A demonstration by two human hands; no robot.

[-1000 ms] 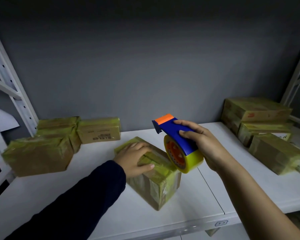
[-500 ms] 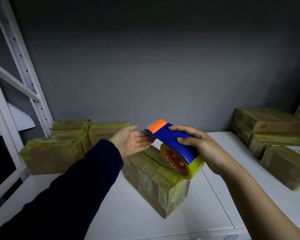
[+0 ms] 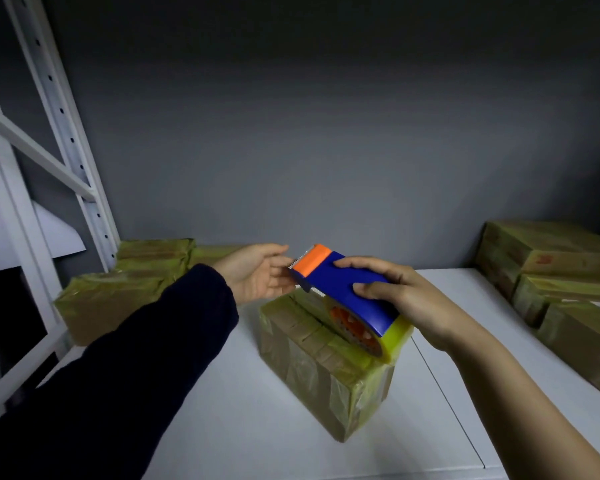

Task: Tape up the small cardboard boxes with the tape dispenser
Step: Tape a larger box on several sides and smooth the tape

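Observation:
My right hand (image 3: 409,299) grips the blue tape dispenser (image 3: 347,292), whose orange tip and toothed blade point left and whose yellow tape roll (image 3: 378,337) hangs over a small cardboard box (image 3: 323,362). That box sits on the white shelf (image 3: 239,427), its top and sides wrapped in yellowish tape. My left hand (image 3: 257,275) is raised, palm up and fingers relaxed, with its fingertips right at the dispenser's blade end. Whether the fingertips touch a tape end is not visible.
Several taped boxes (image 3: 118,299) are stacked at the back left, and more taped boxes (image 3: 551,271) lie at the right. A white perforated rack upright (image 3: 66,133) rises on the left, with a grey wall behind the shelf.
My left hand left the box top and rose to the dispenser's blade end. My right hand shifted the dispenser slightly. The head camera moved closer and to the left.

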